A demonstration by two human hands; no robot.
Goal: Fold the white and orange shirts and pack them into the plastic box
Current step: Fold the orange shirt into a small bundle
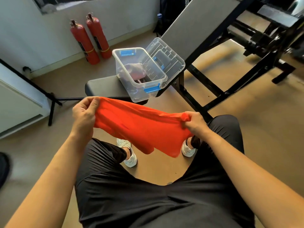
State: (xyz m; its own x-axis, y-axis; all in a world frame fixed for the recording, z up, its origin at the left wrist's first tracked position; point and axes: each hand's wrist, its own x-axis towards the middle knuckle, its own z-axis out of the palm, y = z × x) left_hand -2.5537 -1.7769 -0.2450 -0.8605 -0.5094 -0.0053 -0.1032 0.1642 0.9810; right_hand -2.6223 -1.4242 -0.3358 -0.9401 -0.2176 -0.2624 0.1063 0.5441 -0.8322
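An orange shirt (139, 127) hangs stretched between both hands above my knees, its lower edge drooping toward my shoes. My left hand (84, 114) pinches its upper left corner. My right hand (196, 121) is clenched on a bunched right end. Beyond the shirt, a clear plastic box (156, 89) with blue latches stands open on a black padded bench seat (102, 87). Some folded cloth, reddish and pale, lies inside the box. Its clear lid (167, 58) leans against the box's far right side. No white shirt can be made out for certain.
Two red fire extinguishers (89, 40) stand against the far wall at left. A grey inclined bench back (197, 25) and black metal frame (230, 83) fill the upper right. A black stand leg (51, 111) crosses the floor at left. My dark shorts and white shoes are below.
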